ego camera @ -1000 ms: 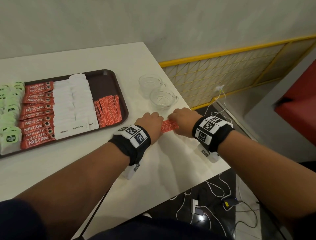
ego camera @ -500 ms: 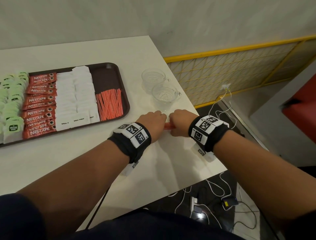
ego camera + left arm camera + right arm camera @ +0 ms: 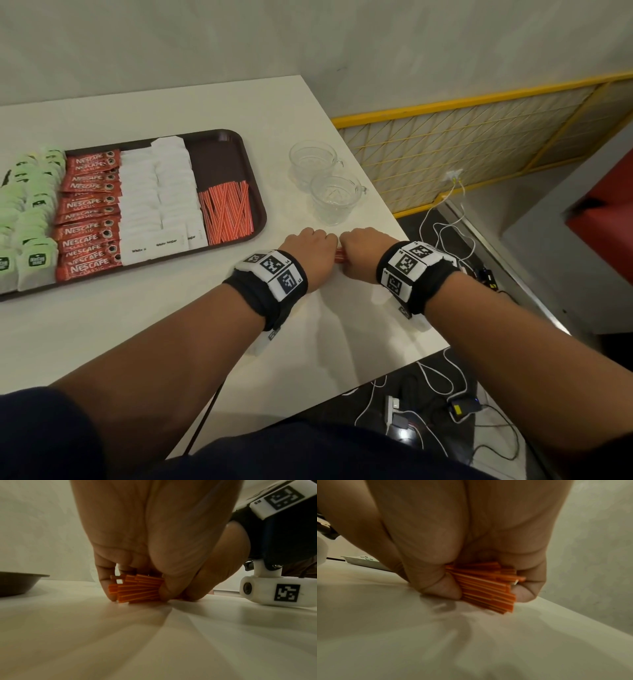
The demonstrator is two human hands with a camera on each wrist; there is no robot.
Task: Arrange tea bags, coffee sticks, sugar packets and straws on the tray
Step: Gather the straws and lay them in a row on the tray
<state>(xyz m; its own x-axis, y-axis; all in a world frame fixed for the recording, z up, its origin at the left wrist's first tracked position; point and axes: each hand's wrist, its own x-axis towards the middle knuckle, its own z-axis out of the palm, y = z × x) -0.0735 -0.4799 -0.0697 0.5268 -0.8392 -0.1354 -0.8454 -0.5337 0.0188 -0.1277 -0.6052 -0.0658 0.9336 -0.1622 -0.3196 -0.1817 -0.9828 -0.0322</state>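
Note:
A bundle of short orange straws (image 3: 340, 255) lies on the white table, gripped at one end by my left hand (image 3: 310, 255) and at the other by my right hand (image 3: 365, 255). The left wrist view shows the fingers (image 3: 106, 582) and thumb curled round the straws (image 3: 137, 589). In the right wrist view the thumb and fingers (image 3: 527, 592) wrap the other straw ends (image 3: 486, 588). To the left, the brown tray (image 3: 250, 164) holds green tea bags (image 3: 30, 205), red coffee sticks (image 3: 89, 212), white sugar packets (image 3: 161, 198) and more orange straws (image 3: 226, 212).
Two clear glass cups (image 3: 334, 195) stand just beyond my hands, near the table's right edge (image 3: 394, 219). A yellow-framed mesh panel (image 3: 479, 144) and cables on the floor (image 3: 445, 394) lie past that edge. Bare tray floor shows above the straws there.
My hands have slid closer together along the straw bundle, so only a sliver of orange shows between them. The view has shifted slightly.

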